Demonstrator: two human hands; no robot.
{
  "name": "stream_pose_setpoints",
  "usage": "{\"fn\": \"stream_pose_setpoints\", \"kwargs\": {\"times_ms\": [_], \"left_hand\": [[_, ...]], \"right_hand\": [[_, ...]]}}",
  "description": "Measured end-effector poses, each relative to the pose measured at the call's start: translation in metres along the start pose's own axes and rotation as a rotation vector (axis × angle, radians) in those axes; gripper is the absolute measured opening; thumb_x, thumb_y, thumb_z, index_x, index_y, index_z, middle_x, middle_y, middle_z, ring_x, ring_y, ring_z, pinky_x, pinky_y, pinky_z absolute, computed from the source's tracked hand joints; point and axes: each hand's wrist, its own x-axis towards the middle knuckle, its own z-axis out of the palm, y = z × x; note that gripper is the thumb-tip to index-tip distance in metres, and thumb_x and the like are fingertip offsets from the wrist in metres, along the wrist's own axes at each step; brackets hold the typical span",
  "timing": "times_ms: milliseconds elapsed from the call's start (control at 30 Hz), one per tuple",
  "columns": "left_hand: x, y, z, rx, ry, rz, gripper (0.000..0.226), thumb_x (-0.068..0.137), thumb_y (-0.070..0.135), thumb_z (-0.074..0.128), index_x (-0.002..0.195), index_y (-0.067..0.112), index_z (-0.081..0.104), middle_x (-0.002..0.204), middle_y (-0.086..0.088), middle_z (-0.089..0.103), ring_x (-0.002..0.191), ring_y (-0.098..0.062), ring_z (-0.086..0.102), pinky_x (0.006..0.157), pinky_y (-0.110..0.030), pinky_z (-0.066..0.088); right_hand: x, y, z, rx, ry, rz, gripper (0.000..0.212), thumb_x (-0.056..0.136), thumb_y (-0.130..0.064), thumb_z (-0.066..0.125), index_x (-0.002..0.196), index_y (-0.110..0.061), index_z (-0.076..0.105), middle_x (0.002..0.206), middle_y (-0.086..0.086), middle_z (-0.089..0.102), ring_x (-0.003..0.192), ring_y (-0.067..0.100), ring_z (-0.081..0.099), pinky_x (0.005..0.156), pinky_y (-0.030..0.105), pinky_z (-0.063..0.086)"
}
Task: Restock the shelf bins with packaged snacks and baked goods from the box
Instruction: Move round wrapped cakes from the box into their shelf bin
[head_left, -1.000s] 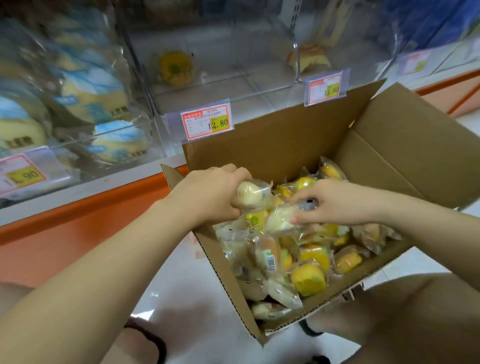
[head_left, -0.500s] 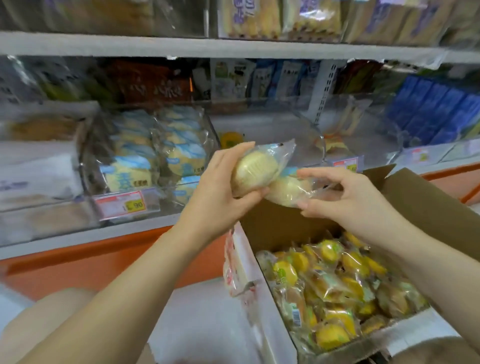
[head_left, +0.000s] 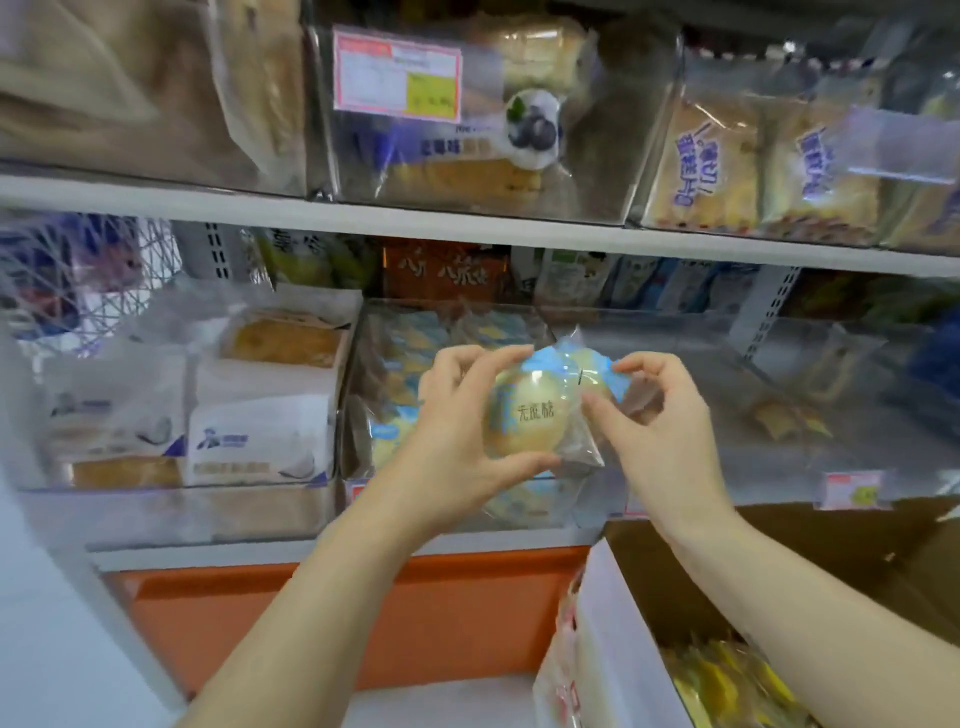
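Observation:
My left hand (head_left: 457, 441) grips a round pale bun in a clear wrapper with blue print (head_left: 530, 415), held up in front of the clear shelf bin (head_left: 395, 332) that holds several buns of the same kind. My right hand (head_left: 660, 431) pinches the wrapper of a second packaged bun (head_left: 602, 371) that sits just behind the first. The cardboard box (head_left: 727, 566) stands open at the lower right, with several yellow wrapped cakes (head_left: 727, 680) inside.
To the right is a clear bin (head_left: 779, 415) with little in it. Left of the bun bin stand white packaged cakes (head_left: 260, 431). The upper shelf (head_left: 467, 223) carries bins of bagged bread. An orange base panel (head_left: 363, 613) runs under the shelf.
Both hands have lifted the two wrapped buns out of the box and up to the bun bin on the shelf. The view has tilted upward with them.

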Motion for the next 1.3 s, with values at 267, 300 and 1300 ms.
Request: {"fn": "stream_pose_setpoints", "kwargs": {"times_ms": [267,300,1300], "left_hand": [[0.02,-0.057,-0.048,0.394,0.448,0.015,0.075,0.069,0.032,0.083,0.134,0.023,0.047,0.126,0.001,0.029,0.118,-0.016,0.023,0.092,-0.025,0.025],[0.018,-0.063,-0.052,0.408,0.496,-0.006,0.075,0.069,0.029,0.083,0.134,0.021,0.047,0.13,-0.004,0.033,0.119,-0.018,0.023,0.09,-0.028,0.028],[0.01,-0.083,-0.033,0.499,0.51,0.096,0.079,0.064,0.026,0.085,0.133,0.014,0.048,0.13,-0.008,0.043,0.132,-0.028,0.024,0.066,-0.034,0.051]], "right_hand": [[0.038,0.001,0.03,0.013,-0.075,-0.063,0.039,0.083,-0.015,0.071,0.11,-0.039,0.057,0.101,-0.019,0.062,0.092,0.002,0.059,0.077,0.02,0.05],[0.04,0.004,0.028,0.021,-0.13,-0.059,0.039,0.082,-0.014,0.072,0.108,-0.04,0.059,0.1,-0.019,0.064,0.092,0.002,0.06,0.077,0.02,0.05],[0.015,0.05,0.037,-1.141,-0.5,-0.77,0.069,0.084,-0.055,0.036,0.137,-0.012,0.042,0.124,0.006,0.059,0.119,0.027,0.053,0.106,0.043,0.026]]}}
